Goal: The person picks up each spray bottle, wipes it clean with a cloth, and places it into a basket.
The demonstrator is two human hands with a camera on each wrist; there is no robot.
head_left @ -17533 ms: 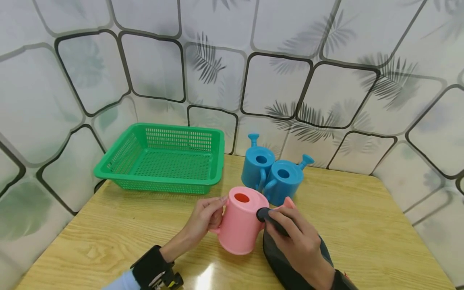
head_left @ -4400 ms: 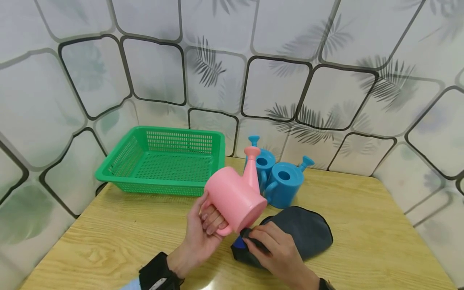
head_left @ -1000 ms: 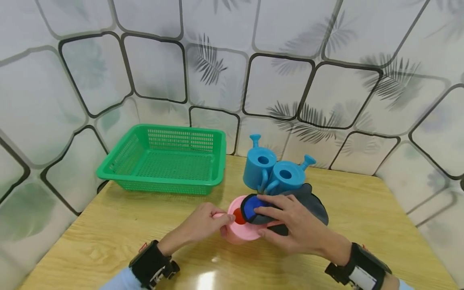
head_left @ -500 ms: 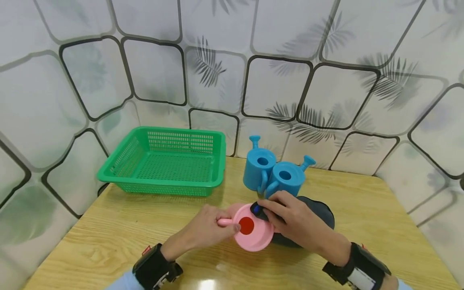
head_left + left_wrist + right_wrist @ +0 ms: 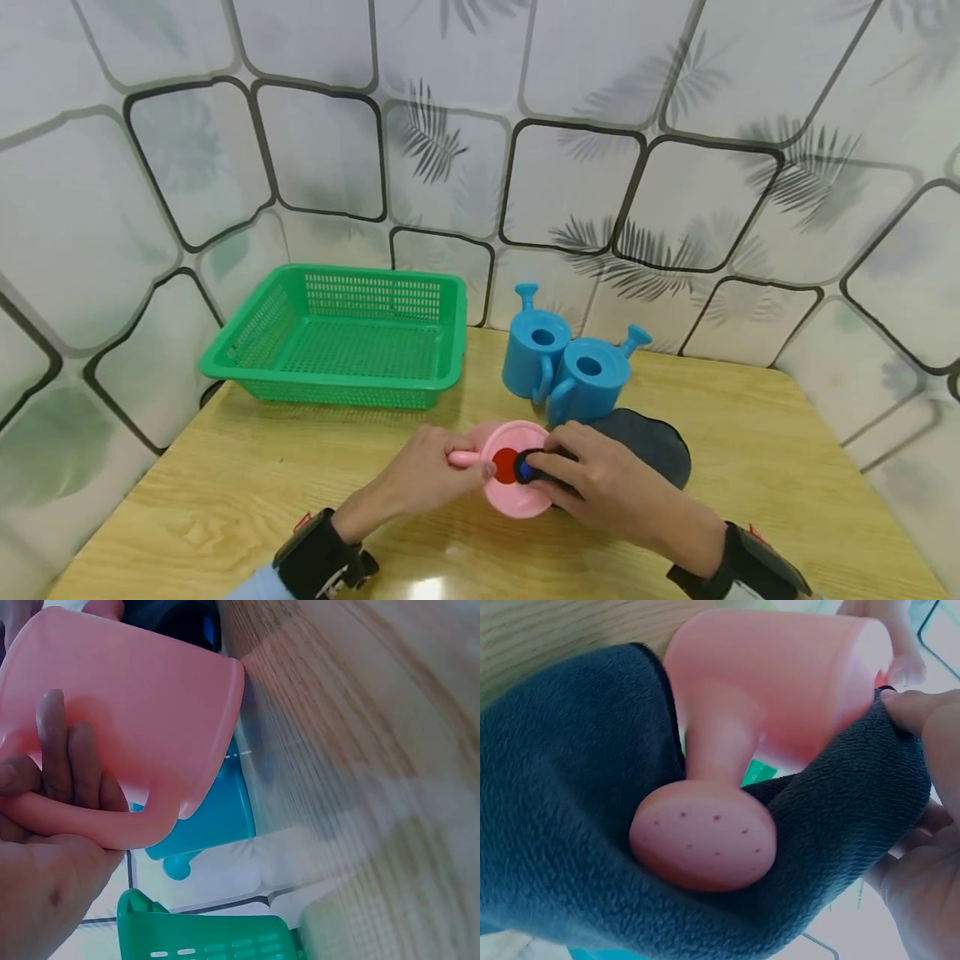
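A pink toy watering can [image 5: 517, 498] is tilted with its round top opening toward me. My left hand [image 5: 431, 471] grips its handle [image 5: 82, 821], fingers curled through the loop. With my right hand [image 5: 611, 479] I pinch a dark grey cloth [image 5: 862, 787] at the can's top, beside the red-looking opening; a blue patch of the cloth shows there. In the right wrist view the cloth drapes under the can's sprinkler head [image 5: 705, 836], which has small holes. The rest of the cloth trails behind my right hand over the table.
Two blue watering cans [image 5: 588, 379] stand side by side just behind the pink one. A green plastic basket [image 5: 337, 387] sits at the back left of the wooden table [image 5: 247, 492]. A patterned wall covering [image 5: 577, 179] rises behind.
Earlier the can was upright, then turned with its base toward me; now its top faces me. Over the last half second my right hand has moved the cloth down along the top to the opening.
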